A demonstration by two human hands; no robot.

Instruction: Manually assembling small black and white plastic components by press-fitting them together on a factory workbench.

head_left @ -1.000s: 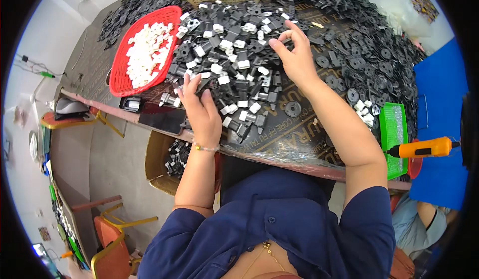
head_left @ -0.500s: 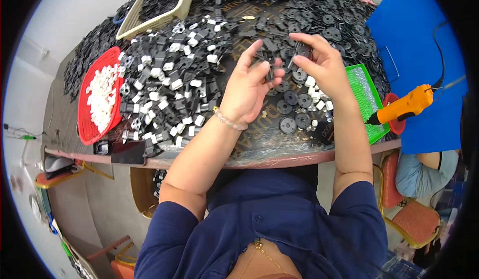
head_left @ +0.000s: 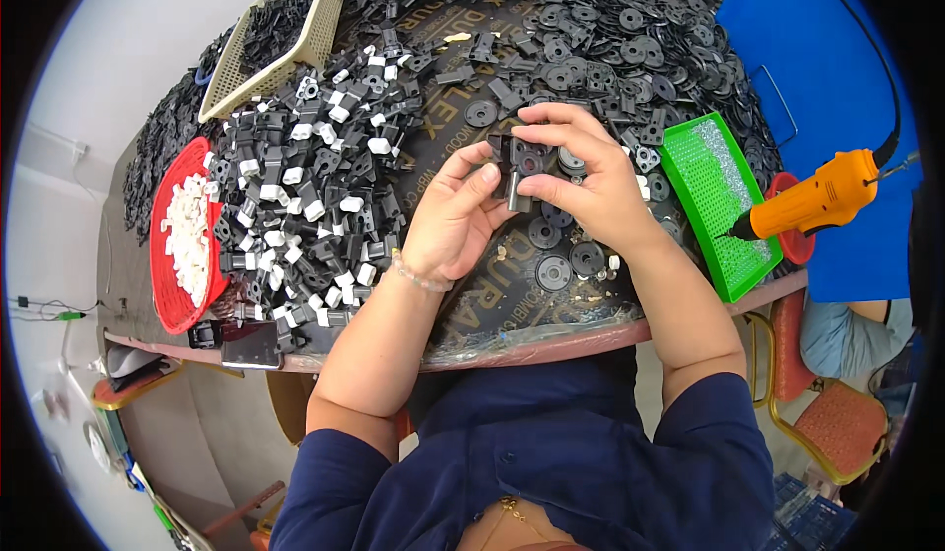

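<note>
Over the middle of the table, my left hand (head_left: 445, 218) and my right hand (head_left: 588, 179) meet around black plastic parts. A flat black plate with a round hole (head_left: 532, 161) sits between the right thumb and fingers. Against it, the left thumb and fingers pinch a dark block-shaped plastic part (head_left: 500, 149). A short grey cylindrical piece (head_left: 514, 194) points down between the two hands. Whether these pieces are joined cannot be seen. Below the right hand lie loose black round discs (head_left: 553, 273) and a few small white pieces (head_left: 645, 188).
Left of my hands spreads a heap of black parts with white caps (head_left: 305, 196), beside a red basket (head_left: 157, 256) of white pieces. A cream basket (head_left: 212, 108) stands behind. At right are a green tray (head_left: 733, 290), an orange electric screwdriver (head_left: 815, 196) and black discs (head_left: 640, 54).
My hands, apart before, have come together, the right one moving left and down. The black parts in them now touch or nearly touch. The view has shifted slightly.
</note>
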